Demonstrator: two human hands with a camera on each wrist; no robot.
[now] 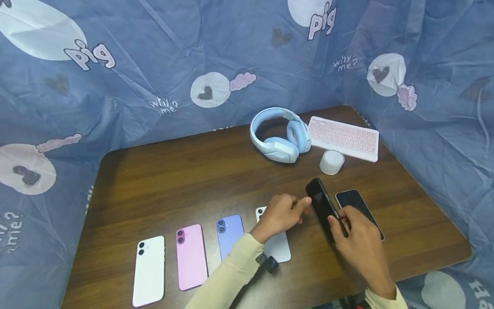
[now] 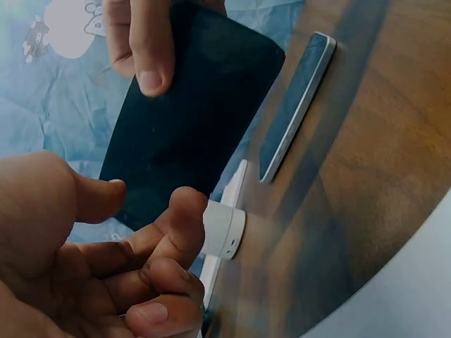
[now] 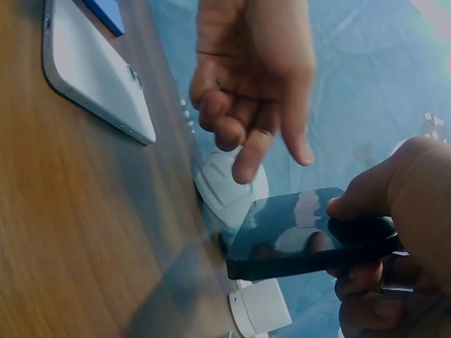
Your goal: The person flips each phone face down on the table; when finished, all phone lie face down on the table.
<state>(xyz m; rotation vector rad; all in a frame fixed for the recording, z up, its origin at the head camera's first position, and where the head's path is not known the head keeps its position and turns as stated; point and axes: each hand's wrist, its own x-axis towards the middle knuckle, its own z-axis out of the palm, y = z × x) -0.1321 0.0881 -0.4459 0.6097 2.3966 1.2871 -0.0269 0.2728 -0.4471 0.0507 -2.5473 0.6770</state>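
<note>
Dark phone is up off the counter, between the two hands. Long axis, head view: 11 o'clock (far end) to 5 o'clock (near end). Right hand is the nearer one, in contact at 4 o'clock: thumb over the glossy face, fingers underneath, pinching the near end. Left hand at 9 o'clock, empty; thumb and index extended and parted, other fingers loosely bent. Its fingertips sit just beside the far end, apart from it per right wrist view. Judgement: any left-hand grip turns on that small gap at the far end.

Flat phone at 3 o'clock, partly behind the right hand. White cylinder near 12.

Hidden: near end under right hand; left sleeve cuts off blue phone, left hand and forearm cover part of silver-white phone. Dark phone's underside detail unreadable, left wrist view too dark.
</note>
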